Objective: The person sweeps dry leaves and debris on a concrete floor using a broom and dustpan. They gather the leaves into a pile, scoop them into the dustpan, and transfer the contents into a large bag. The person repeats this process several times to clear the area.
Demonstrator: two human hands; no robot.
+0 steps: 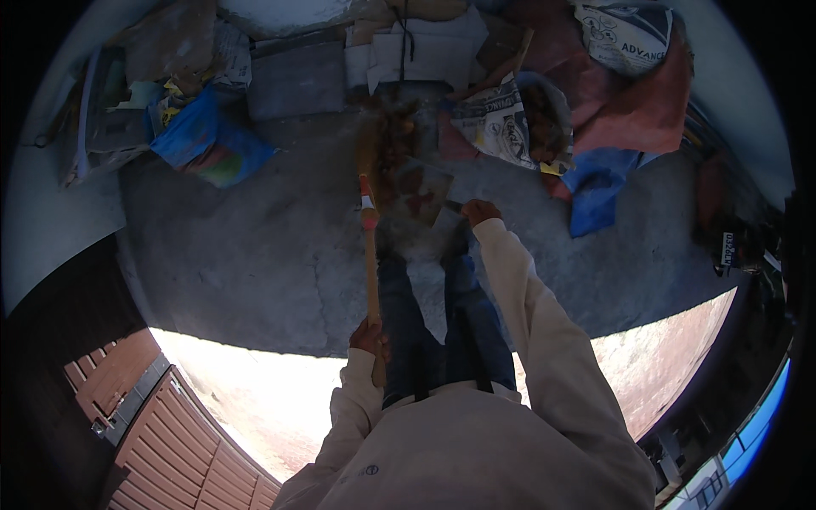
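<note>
My left hand [370, 338] is closed around the wooden handle of a broom [371, 263], which points straight away from me. A red and white band sits near its head, and its brown bristles touch the floor. Beside the bristles lies a loose heap of reddish-brown debris [398, 140], blurry at its edges. With my right hand [481, 212] I grip the dark handle of a flat greyish dustpan [435, 197]. The pan rests low by the near end of the heap, just right of the broom, with some reddish debris on it. My fingers are only partly visible.
Flattened cardboard [425, 51] leans at the back. A blue bag [208, 140] lies at the left; a printed paper sack [501, 123], red sheeting [646, 115] and blue cloth [599, 191] lie at the right. A motorcycle [739, 242] stands far right, a brown gate [183, 446] near left.
</note>
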